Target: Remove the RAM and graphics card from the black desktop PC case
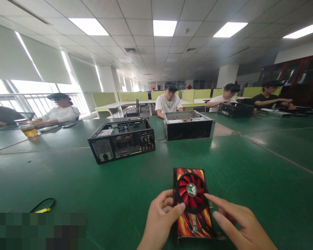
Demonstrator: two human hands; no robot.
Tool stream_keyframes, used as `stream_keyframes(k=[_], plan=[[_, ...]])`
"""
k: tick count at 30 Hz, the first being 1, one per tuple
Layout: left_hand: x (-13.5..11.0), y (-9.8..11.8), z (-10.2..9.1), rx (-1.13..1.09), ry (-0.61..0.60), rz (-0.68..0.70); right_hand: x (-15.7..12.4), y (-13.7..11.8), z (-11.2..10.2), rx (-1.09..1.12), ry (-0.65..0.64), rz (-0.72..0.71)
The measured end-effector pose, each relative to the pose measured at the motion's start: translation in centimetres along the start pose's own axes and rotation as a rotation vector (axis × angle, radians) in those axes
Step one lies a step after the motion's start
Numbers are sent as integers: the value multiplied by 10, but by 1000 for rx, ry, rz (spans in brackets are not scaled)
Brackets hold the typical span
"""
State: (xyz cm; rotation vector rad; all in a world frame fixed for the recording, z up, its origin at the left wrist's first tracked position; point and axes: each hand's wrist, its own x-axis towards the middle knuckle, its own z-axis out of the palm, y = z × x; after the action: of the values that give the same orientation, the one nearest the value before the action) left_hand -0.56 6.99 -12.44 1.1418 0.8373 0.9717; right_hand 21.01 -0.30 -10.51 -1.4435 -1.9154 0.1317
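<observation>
A red and orange graphics card [192, 203] with a round red fan lies flat on the green table [99, 187] right in front of me. My left hand [160, 220] grips its left edge, thumb resting on the fan shroud. My right hand [240, 224] rests on its right side with the fingers spread and the index finger touching the shroud. Farther back, left of centre, stands an open black computer case [122, 139] lying on its side, its rear ports toward me.
A second open case [188, 124] sits behind, before a seated person [169, 103]. More people sit at the left [60, 110] and far right [225, 99], one with another case [235, 109]. A black and yellow cable [43, 205] lies at the front left. A drink cup [29, 130] stands far left.
</observation>
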Motion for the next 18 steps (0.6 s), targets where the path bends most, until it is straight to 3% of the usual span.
stream_keyframes(k=[11, 16, 18], plan=[[-8, 5, 9, -34, 32, -9, 0, 6, 9, 124, -206, 162], [-7, 4, 9, -25, 32, -3, 1, 3, 8, 113, -173, 181], [-6, 1, 8, -14, 42, -7, -1, 3, 5, 131, -80, 179]])
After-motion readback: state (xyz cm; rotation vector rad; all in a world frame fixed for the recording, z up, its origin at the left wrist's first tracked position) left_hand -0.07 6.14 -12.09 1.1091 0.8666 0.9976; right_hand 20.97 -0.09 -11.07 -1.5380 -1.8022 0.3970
